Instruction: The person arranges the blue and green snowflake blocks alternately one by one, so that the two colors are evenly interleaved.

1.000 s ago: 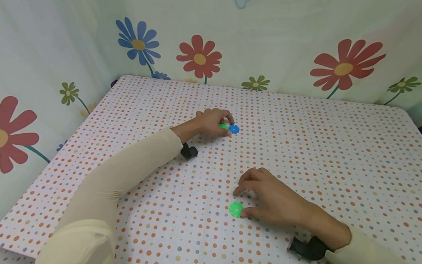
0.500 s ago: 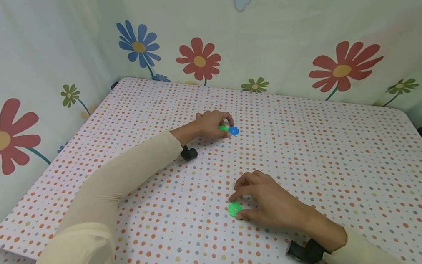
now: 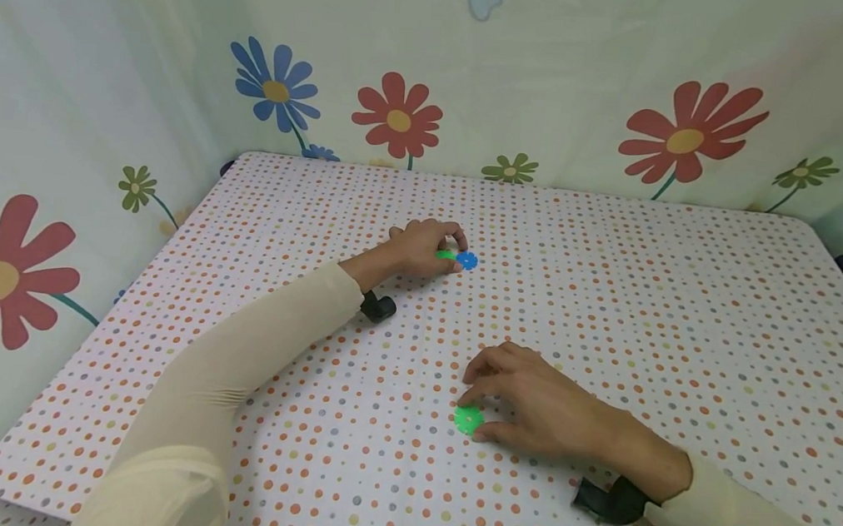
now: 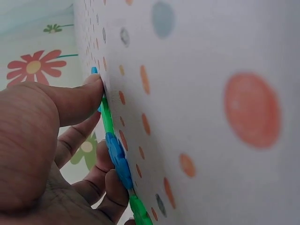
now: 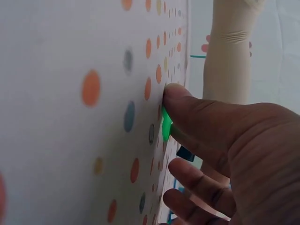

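Observation:
At the table's middle, my left hand [image 3: 423, 248] pinches a row of joined green and blue notched discs between thumb and index finger. A blue disc [image 3: 468, 260] pokes out past the fingertips, beside a partly covered green disc [image 3: 446, 255]. In the left wrist view the row lies along the tabletop, with another blue disc [image 4: 119, 161] and a green disc [image 4: 140, 211] under the curled fingers. Nearer to me, my right hand [image 3: 540, 405] pinches a single green disc [image 3: 468, 420] by its edges, flat on the table. The right wrist view shows that disc edge-on, mostly behind the thumb.
A dotted cloth covers the table [image 3: 650, 316]. Behind and left of it hangs a flower-print curtain [image 3: 543, 73]. Black wrist cameras [image 3: 611, 501] sit under both wrists, close to the tabletop.
My right index finger has come down to the near green disc's far edge, and the disc has shifted slightly left. The left hand and its discs stay in place.

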Available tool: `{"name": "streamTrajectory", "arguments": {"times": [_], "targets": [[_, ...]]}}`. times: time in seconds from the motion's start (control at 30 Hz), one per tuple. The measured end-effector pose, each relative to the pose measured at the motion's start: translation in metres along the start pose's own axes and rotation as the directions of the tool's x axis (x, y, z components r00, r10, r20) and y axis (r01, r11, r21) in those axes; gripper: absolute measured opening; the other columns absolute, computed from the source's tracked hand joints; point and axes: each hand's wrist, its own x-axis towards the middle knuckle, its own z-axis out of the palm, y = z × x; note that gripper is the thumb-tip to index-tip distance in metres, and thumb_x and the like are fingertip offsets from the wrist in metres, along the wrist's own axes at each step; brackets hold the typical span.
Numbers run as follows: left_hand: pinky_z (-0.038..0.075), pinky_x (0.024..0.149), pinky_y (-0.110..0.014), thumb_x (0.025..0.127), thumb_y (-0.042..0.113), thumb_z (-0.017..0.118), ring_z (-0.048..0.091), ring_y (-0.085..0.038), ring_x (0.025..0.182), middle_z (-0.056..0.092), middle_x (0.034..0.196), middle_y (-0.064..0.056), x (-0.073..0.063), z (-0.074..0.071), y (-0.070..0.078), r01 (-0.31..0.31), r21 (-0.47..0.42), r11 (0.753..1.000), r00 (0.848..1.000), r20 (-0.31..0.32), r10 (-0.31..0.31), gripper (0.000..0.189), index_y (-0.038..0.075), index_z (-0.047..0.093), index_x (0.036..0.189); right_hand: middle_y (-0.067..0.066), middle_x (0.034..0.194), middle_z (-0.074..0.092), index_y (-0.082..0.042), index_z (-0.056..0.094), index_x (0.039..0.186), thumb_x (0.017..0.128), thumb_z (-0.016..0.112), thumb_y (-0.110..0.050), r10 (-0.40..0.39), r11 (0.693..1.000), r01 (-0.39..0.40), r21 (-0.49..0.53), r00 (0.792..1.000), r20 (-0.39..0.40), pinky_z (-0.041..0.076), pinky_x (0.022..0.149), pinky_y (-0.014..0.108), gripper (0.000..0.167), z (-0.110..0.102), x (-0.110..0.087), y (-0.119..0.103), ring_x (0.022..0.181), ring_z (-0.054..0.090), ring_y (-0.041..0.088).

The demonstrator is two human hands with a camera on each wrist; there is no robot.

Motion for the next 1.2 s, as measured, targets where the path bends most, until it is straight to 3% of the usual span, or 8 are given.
{"name": "streamTrajectory", "arguments": {"times": [0.13,0.4,0.63,0.93,1.2], "targets": [[0.032,0.09,-0.053,0.094,0.041,0.065,0.053,-0.024,0.096,0.059,0.102,0.001,-0.0001,-0.0002,-0.0001,0.002,-0.004,1.0,1.0,0.004,-0.002,0.025,0.031,0.059,0.116,-0.01,0.12,0.057,-0.035,0.072,0.101,0.08,0.082,-0.039,0.001,1.0,-0.001,0.016,1.0,-0.003,0.042,0.098,0.046,0.024,0.0004,-0.0005,-0.0002,0.116,0.049,0.011],[0.032,0.091,-0.054,0.094,0.041,0.064,0.052,-0.025,0.101,0.059,0.107,0.0,0.0007,-0.0001,-0.0023,-0.004,-0.014,1.0,1.0,0.01,0.004,0.025,0.031,0.059,0.117,-0.004,0.141,0.047,-0.035,0.062,0.099,0.08,0.082,-0.034,0.07,0.993,-0.072,0.095,0.997,0.028,0.034,0.104,0.052,0.027,0.0013,-0.0013,-0.0021,0.128,0.039,0.019],[0.033,0.092,-0.054,0.095,0.043,0.063,0.051,-0.025,0.104,0.058,0.111,0.0,0.0009,-0.0002,-0.002,0.007,0.007,1.0,1.0,0.019,-0.007,0.027,0.032,0.058,0.119,-0.006,0.141,0.046,-0.036,0.057,0.096,0.081,0.082,-0.03,0.074,0.988,-0.078,0.131,0.997,0.034,0.032,0.105,0.052,0.03,0.002,-0.0018,-0.0025,0.13,0.038,0.019],[0.033,0.092,-0.053,0.095,0.045,0.063,0.051,-0.024,0.103,0.057,0.111,0.001,0.0008,0.0,-0.002,0.011,0.02,1.0,1.0,0.021,-0.011,0.028,0.033,0.058,0.12,-0.02,0.113,0.052,-0.038,0.058,0.096,0.078,0.084,-0.028,0.052,0.988,-0.055,0.142,0.998,0.019,0.04,0.097,0.041,0.034,0.0024,-0.0005,-0.003,0.111,0.043,0.006],[0.033,0.092,-0.054,0.095,0.044,0.063,0.052,-0.024,0.103,0.058,0.11,0.0,0.0006,0.0001,-0.0026,0.0,0.017,1.0,1.0,0.02,-0.001,0.029,0.032,0.057,0.12,-0.025,0.1,0.057,-0.038,0.059,0.102,0.084,0.08,-0.026,-0.008,0.985,0.0,0.175,0.999,0.042,0.04,0.089,0.032,0.03,0.002,-0.0011,-0.0019,0.091,0.05,0.001]]}}
